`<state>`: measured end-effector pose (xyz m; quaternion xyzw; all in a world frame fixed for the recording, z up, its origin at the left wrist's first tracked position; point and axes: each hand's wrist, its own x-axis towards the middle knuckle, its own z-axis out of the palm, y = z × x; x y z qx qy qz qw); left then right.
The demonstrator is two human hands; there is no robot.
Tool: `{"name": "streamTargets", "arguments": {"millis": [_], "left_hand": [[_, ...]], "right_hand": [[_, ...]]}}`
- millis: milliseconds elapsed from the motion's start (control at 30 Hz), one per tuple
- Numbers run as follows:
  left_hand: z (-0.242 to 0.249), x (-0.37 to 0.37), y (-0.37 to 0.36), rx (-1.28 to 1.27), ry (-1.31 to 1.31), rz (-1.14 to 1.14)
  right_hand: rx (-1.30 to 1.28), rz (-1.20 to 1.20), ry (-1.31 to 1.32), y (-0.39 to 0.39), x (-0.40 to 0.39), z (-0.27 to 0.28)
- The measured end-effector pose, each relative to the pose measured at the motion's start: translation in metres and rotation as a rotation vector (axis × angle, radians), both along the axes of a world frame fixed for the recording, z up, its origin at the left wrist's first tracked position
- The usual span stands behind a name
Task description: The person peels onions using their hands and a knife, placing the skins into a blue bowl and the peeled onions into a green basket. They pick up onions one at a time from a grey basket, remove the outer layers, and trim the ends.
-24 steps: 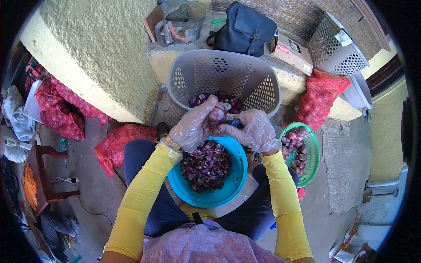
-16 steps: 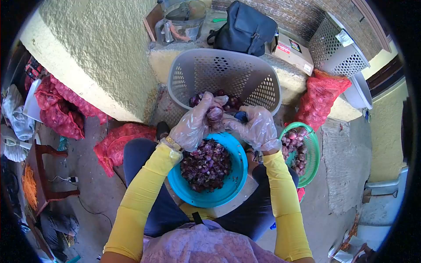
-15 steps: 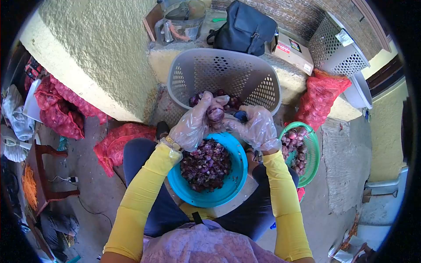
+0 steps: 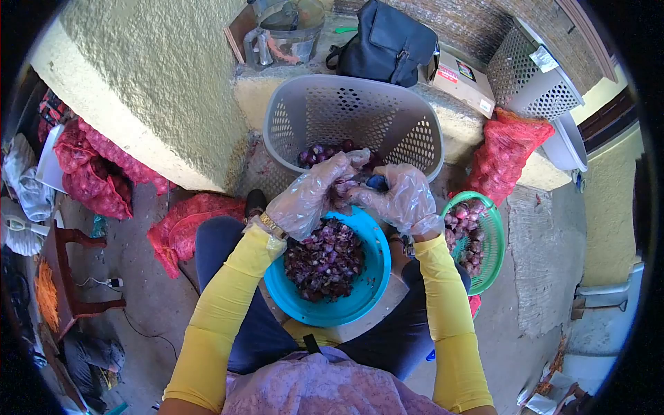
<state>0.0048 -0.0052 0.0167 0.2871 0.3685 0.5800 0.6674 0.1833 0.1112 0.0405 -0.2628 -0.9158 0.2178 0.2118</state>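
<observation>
Over the near rim of the grey basket, both my hands meet in clear plastic gloves. My left hand [image 4: 304,198] is closed around a red onion [image 4: 340,187], mostly hidden by the fingers. Close beside it, my right hand [image 4: 401,199] is closed on a small tool with a dark blue handle [image 4: 377,182]; its working end is hidden. Below the hands, a turquoise basin [image 4: 379,277] holds a heap of purple onion skins [image 4: 325,263]. Several whole red onions [image 4: 321,153] lie inside the perforated grey basket [image 4: 353,104].
A green basket [image 4: 495,242] of red onions stands at my right. Red mesh sacks [image 4: 508,155] lie on both sides. Behind the grey basket are a black backpack [image 4: 391,45], a cardboard box [image 4: 462,81] and a clear jug [image 4: 287,34]. A wooden stool [image 4: 66,277] is at left.
My left hand has turned over the onion, which was plainly visible between the hands and is now mostly covered. My right hand has barely shifted.
</observation>
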Motion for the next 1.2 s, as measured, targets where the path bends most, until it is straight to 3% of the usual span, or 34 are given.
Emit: {"name": "streamTargets", "arguments": {"millis": [200,267,400,467,567,667,800,900,967,1100,1200], "left_hand": [[-0.008,0.001,0.003,0.019,-0.003,0.014],[-0.007,-0.002,0.002,0.023,0.041,-0.007],[-0.022,-0.008,0.01,0.008,0.056,-0.016],[-0.028,-0.007,0.014,-0.027,-0.115,0.04],[-0.03,-0.007,0.016,-0.007,-0.126,0.143],[-0.028,-0.01,0.013,-0.037,-0.243,0.085],[-0.02,-0.008,0.013,-0.042,-0.191,0.131],[-0.015,-0.01,0.01,-0.069,-0.142,0.031],[-0.019,-0.003,0.013,-0.084,-0.157,0.203],[-0.021,-0.003,0.016,-0.108,-0.221,0.251],[-0.017,-0.004,0.013,-0.112,-0.243,0.156]], "right_hand": [[-0.078,0.077,0.004,0.005,0.002,-0.01],[0.072,0.07,-0.006,0.005,0.003,-0.011],[0.047,0.092,-0.058,-0.002,0.001,0.002],[0.026,0.148,-0.123,-0.003,-0.001,0.004],[0.02,0.2,-0.105,-0.004,-0.001,-0.001],[0.078,0.274,-0.216,0.004,0.003,-0.009],[0.069,0.28,-0.33,-0.001,0.004,-0.001],[0.072,0.339,-0.35,-0.001,0.005,-0.003],[0.105,0.355,-0.327,-0.001,0.006,-0.003],[-0.044,0.319,-0.11,-0.002,0.007,0.006],[0.032,0.066,0.006,0.001,0.006,0.001]]}}
